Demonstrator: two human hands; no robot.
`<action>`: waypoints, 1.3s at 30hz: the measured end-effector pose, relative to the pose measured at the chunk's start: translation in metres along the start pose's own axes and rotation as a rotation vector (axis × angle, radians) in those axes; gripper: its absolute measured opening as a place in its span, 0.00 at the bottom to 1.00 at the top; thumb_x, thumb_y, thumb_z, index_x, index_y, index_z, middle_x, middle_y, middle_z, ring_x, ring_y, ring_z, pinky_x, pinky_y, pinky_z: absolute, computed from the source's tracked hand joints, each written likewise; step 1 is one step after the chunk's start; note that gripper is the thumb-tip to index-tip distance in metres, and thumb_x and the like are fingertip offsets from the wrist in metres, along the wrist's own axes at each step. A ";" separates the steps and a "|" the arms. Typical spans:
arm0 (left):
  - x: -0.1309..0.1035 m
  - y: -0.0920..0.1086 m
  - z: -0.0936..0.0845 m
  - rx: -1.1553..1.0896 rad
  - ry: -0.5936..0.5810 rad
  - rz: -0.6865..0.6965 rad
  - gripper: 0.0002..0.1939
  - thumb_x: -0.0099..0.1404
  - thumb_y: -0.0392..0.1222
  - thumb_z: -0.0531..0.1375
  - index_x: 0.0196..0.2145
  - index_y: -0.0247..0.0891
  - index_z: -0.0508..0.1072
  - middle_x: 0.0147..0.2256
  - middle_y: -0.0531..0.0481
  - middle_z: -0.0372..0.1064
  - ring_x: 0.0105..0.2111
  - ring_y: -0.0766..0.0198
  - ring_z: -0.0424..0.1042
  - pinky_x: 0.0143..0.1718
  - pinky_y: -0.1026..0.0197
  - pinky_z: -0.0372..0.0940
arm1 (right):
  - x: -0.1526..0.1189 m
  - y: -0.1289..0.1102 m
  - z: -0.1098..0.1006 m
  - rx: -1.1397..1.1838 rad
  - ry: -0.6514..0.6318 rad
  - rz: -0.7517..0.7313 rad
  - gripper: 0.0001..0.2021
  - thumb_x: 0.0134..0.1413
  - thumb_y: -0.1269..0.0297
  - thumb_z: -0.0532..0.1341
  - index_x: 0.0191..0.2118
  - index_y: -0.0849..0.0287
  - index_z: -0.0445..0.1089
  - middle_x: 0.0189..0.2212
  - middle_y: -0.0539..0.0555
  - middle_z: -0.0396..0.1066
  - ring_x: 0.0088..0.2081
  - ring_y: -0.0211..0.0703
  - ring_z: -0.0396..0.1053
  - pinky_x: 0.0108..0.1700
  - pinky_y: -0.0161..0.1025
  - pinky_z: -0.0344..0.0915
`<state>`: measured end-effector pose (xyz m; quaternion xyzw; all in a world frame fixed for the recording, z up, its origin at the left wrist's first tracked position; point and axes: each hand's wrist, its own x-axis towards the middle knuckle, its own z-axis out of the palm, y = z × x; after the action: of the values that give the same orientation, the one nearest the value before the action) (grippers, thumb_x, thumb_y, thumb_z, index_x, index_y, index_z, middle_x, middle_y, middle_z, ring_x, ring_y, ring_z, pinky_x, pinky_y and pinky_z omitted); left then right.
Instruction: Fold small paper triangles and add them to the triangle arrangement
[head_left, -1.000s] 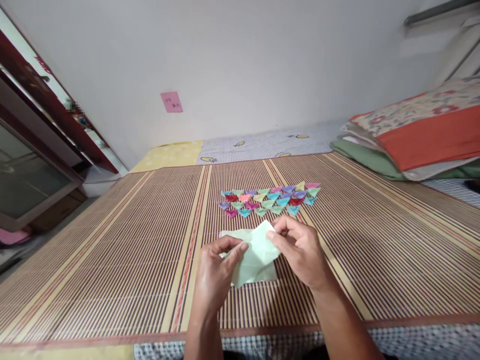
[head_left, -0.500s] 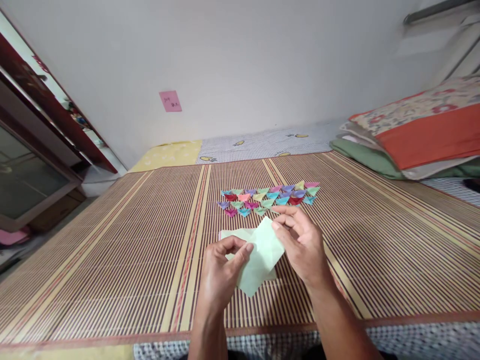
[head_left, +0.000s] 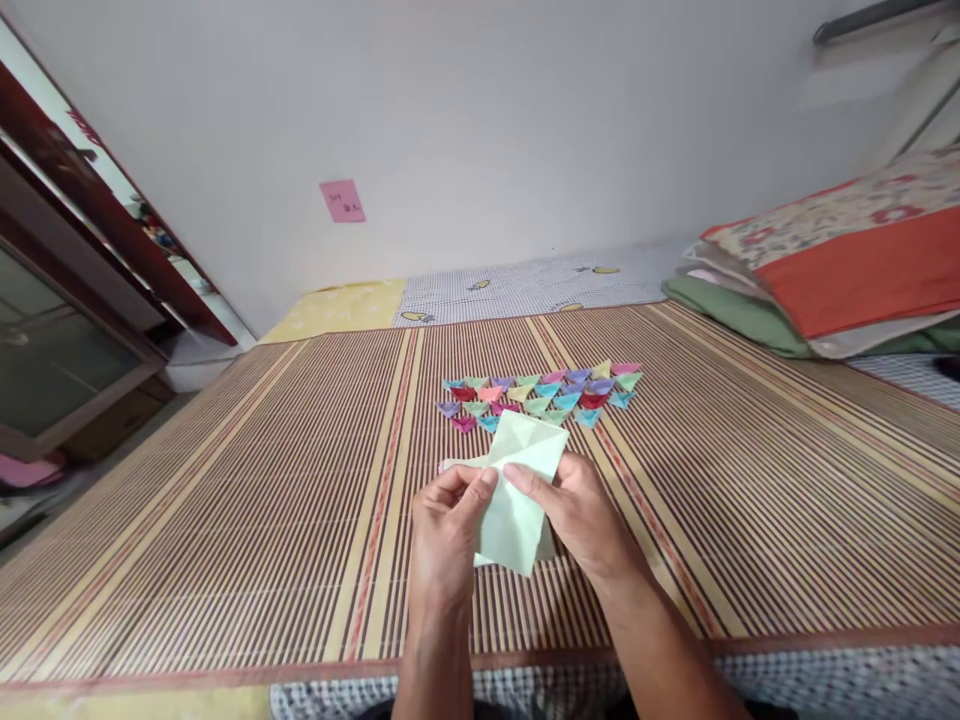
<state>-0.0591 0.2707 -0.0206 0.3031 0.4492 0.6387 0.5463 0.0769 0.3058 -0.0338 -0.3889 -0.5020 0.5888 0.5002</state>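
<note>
A creased, pale green sheet of paper (head_left: 517, 515) is held up between both hands, over the mat. My left hand (head_left: 450, 510) pinches its left edge between thumb and fingers. On the right side, my right hand (head_left: 574, 505) grips the same sheet, thumb pressed on the front and fingers hidden behind. Underneath, partly covered by the hands, more pale green paper (head_left: 546, 545) lies on the mat. Just beyond are rows of small folded paper pieces (head_left: 536, 392) in many colours; the held sheet overlaps the nearest row.
The striped bamboo mat (head_left: 247, 500) covers the bed. At the right lies a stack of folded bedding with an orange floral pillow (head_left: 862, 270). A pink note (head_left: 342, 201) is stuck on the white wall (head_left: 487, 130). A glass-fronted cabinet (head_left: 60, 330) stands at the left.
The green sheet has been turned and raised slightly, its creased face now showing. My right hand has moved left and down from the sheet's upper corner to its right side, thumb across the front.
</note>
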 end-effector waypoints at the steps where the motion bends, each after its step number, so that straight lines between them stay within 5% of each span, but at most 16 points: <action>1: 0.000 0.000 0.000 0.003 -0.013 -0.013 0.19 0.51 0.52 0.76 0.25 0.34 0.77 0.21 0.51 0.72 0.18 0.68 0.67 0.20 0.67 0.61 | 0.000 0.000 -0.001 -0.007 0.024 0.003 0.19 0.52 0.51 0.73 0.39 0.64 0.81 0.32 0.59 0.81 0.31 0.50 0.78 0.32 0.40 0.72; 13: -0.001 0.002 0.004 0.181 -0.087 0.057 0.19 0.55 0.54 0.73 0.23 0.35 0.76 0.21 0.52 0.69 0.19 0.68 0.65 0.21 0.67 0.59 | 0.008 -0.005 -0.026 0.015 0.227 -0.153 0.16 0.60 0.49 0.67 0.33 0.57 0.72 0.25 0.49 0.73 0.25 0.41 0.68 0.27 0.35 0.64; 22: -0.003 -0.001 0.002 0.277 -0.076 0.111 0.18 0.60 0.53 0.70 0.24 0.37 0.76 0.22 0.51 0.70 0.21 0.66 0.66 0.23 0.64 0.62 | 0.001 -0.018 -0.029 -0.207 0.174 -0.321 0.17 0.68 0.50 0.59 0.31 0.57 0.70 0.25 0.49 0.64 0.27 0.40 0.61 0.28 0.34 0.58; 31: -0.006 0.005 0.006 0.552 -0.006 0.298 0.16 0.64 0.50 0.66 0.24 0.38 0.77 0.23 0.51 0.72 0.26 0.63 0.67 0.30 0.63 0.61 | -0.001 -0.030 -0.037 -0.456 0.177 -0.432 0.08 0.58 0.56 0.69 0.35 0.55 0.77 0.25 0.49 0.72 0.26 0.41 0.67 0.29 0.37 0.63; 39: -0.006 0.003 0.009 0.578 -0.011 0.302 0.16 0.65 0.50 0.66 0.24 0.38 0.76 0.22 0.52 0.70 0.25 0.64 0.66 0.28 0.64 0.60 | -0.002 -0.035 -0.037 -0.656 0.212 -0.504 0.11 0.67 0.59 0.61 0.33 0.56 0.73 0.19 0.46 0.64 0.21 0.37 0.60 0.25 0.35 0.57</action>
<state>-0.0515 0.2668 -0.0134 0.5123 0.5588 0.5570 0.3393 0.1202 0.3109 -0.0070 -0.4508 -0.6878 0.2139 0.5272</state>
